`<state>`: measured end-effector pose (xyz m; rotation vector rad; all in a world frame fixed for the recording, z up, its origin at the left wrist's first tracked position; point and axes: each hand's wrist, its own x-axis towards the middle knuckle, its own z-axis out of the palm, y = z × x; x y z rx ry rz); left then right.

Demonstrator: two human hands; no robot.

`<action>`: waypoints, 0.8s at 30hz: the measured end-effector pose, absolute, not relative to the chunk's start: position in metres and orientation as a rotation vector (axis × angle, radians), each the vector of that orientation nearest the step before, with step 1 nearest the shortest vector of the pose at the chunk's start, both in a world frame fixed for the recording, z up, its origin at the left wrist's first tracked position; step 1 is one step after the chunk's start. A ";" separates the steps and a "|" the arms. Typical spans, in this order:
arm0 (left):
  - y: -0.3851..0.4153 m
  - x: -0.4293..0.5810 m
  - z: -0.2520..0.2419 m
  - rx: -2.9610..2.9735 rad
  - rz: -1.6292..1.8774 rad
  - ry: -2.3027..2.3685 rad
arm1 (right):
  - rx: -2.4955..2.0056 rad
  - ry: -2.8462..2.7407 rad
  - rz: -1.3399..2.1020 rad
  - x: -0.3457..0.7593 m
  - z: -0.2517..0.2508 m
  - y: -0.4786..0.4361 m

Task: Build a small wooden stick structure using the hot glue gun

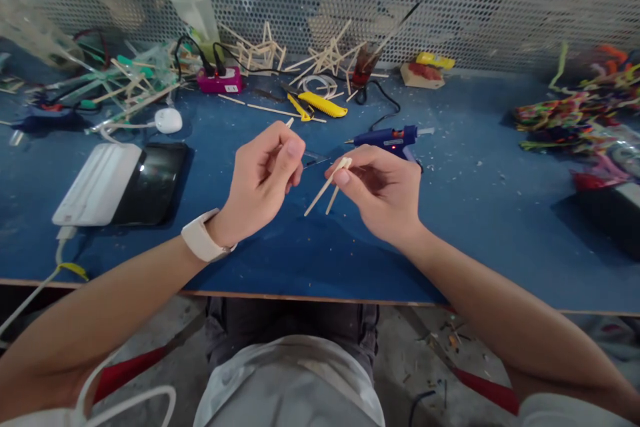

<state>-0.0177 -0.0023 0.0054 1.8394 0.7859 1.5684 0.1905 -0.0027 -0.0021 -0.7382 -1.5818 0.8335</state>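
Note:
My right hand (383, 190) pinches two thin wooden sticks (327, 188) joined at their top ends, their free ends splayed down toward the blue table (280, 260). My left hand (265, 177), with a white watch (200, 237) on its wrist, is closed around another thin stick (289, 123) whose tip pokes out above the fingers. Both hands hover above the table, a few centimetres apart. A blue glue gun (390, 139) lies just behind my right hand, its nozzle pointing left.
A phone on a white case (120, 180) lies to the left. Farther back are a yellow cutter (323, 105), a pink power strip (220, 80), stick structures (325, 57) and a white bottle (195, 3). Colourful pipe cleaners (575, 113) pile up on the right. A perforated metal wall (500, 0) closes the back.

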 end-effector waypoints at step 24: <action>-0.001 -0.013 0.005 1.226 1.294 0.558 | -0.328 -1.927 0.303 0.189 0.004 -0.022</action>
